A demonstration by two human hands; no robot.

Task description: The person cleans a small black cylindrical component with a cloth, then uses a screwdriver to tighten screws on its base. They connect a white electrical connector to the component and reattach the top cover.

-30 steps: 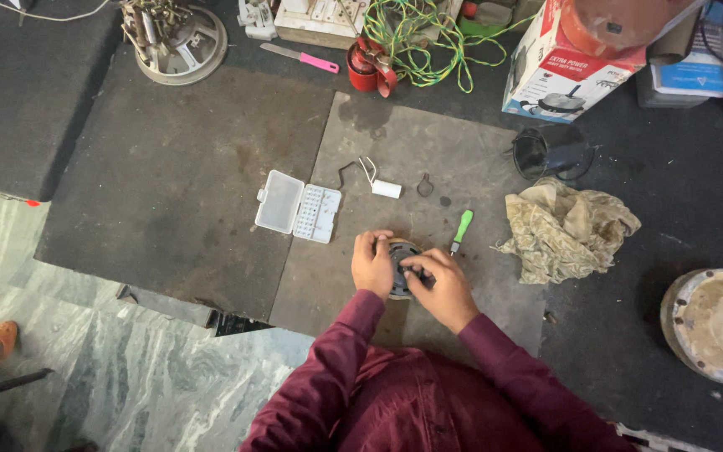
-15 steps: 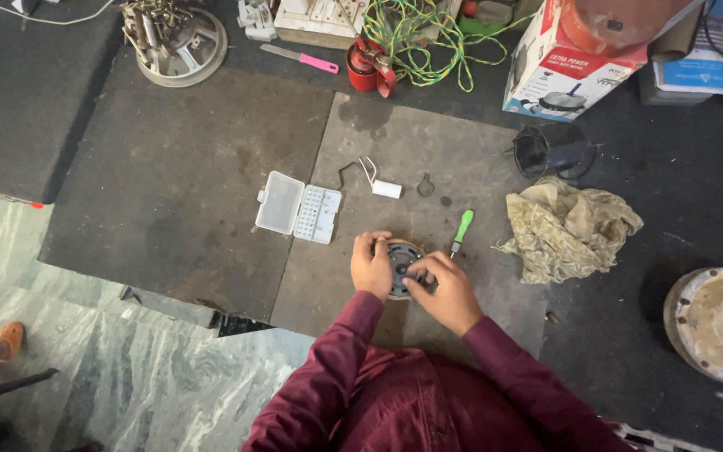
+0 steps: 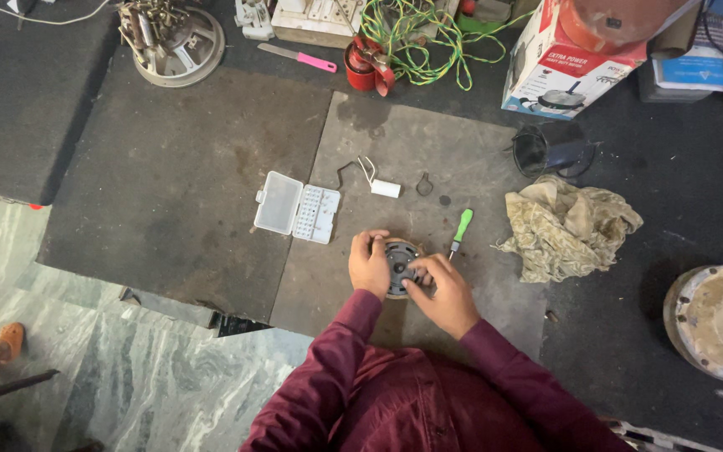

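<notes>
A small round motor part (image 3: 398, 261), dark in the middle with a brownish rim, lies on a grey floor mat (image 3: 395, 159). My left hand (image 3: 368, 264) grips its left side. My right hand (image 3: 443, 290) rests on its right side with the fingers on the dark centre. A green-handled screwdriver (image 3: 460, 229) lies just to the right of the part, untouched. Both sleeves are maroon.
An open clear plastic bit case (image 3: 296, 208) lies left of my hands. A white capacitor with wires (image 3: 382, 187), a crumpled rag (image 3: 566, 228), a round metal housing (image 3: 717, 322), a cardboard box (image 3: 564, 63), green-yellow wires (image 3: 416, 29) and another motor part (image 3: 169, 33) surround the mat.
My right hand has shifted slightly on the round part, its fingers turning over the centre. The left hand keeps its grip.
</notes>
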